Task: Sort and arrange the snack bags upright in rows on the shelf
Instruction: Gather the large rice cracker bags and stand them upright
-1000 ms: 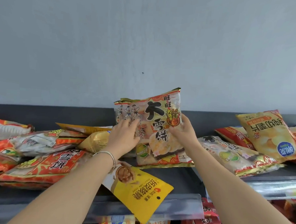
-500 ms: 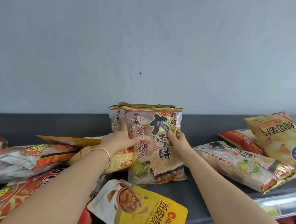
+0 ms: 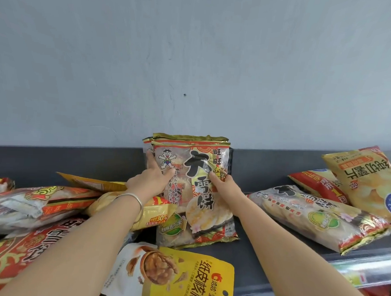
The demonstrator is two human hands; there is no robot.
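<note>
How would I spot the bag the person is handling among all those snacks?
Find the dark shelf below the grey wall and look to its middle. There a cracker bag with a cartoon boy and big black characters fronts a small stack, held by the left hand and right hand. Unlike the bags strewn around it, it stands upright.

Left hand (image 3: 151, 180) and right hand (image 3: 224, 184) grip upright rice cracker bags (image 3: 199, 200) on the shelf (image 3: 250, 257)

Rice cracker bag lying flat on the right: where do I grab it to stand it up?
I'd pinch the flat rice cracker bag at its gold seal nearest the shelf edge, from the front, with the right hand: that end lies uncovered, chip bags crowd its far side.
</note>
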